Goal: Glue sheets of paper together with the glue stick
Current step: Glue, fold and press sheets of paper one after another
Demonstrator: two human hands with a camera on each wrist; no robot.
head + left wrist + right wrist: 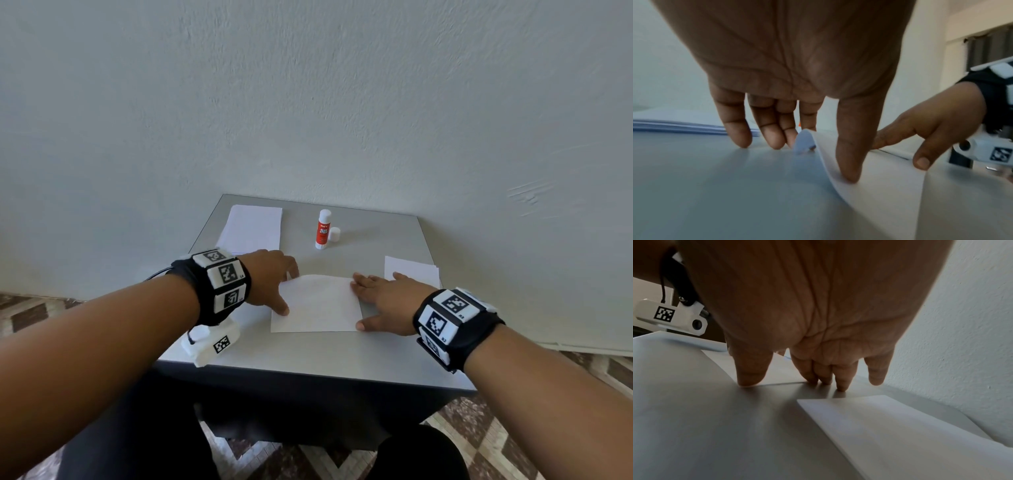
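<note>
grey worktop (394, 240) carries the uncapped glue stick (323, 229) just beyond the top sheet (317, 305), which left hand (270, 274) and right hand (383, 298) press flat-fingered, grasping nothing; far-left corner curls unstuck, smoothing remains.

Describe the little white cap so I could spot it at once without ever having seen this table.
Start at the grey table against the wall, then find the upright red-and-white glue stick near its far edge. The cap stands just right of it, a small plain white cylinder, shorter than the stick and unlabelled.
</note>
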